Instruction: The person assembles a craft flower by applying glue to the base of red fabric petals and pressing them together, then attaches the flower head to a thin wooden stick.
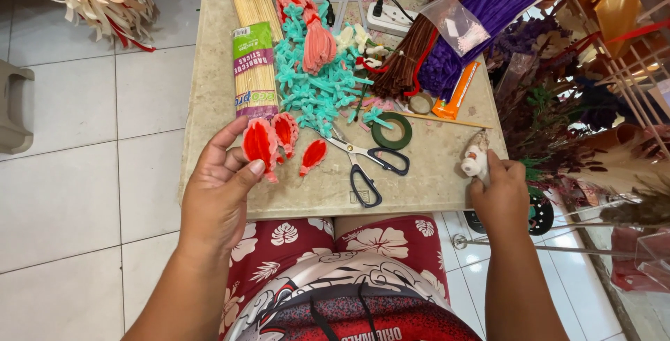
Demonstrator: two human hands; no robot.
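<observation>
Red petal pinched at table's edge
Left hand (222,186) gripped the red petal (259,144), its long axis pointing away; right hand (500,191) clasped a white bundle (476,159).

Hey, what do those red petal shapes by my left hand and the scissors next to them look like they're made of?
Red petals: likely fuzzy pipe-cleaner wire bent into loops, judging by the soft matte, bristly edges. Scissors: shiny metal blades that glint, with smooth black handles, probably plastic. Left hand pinches one petal.
</observation>
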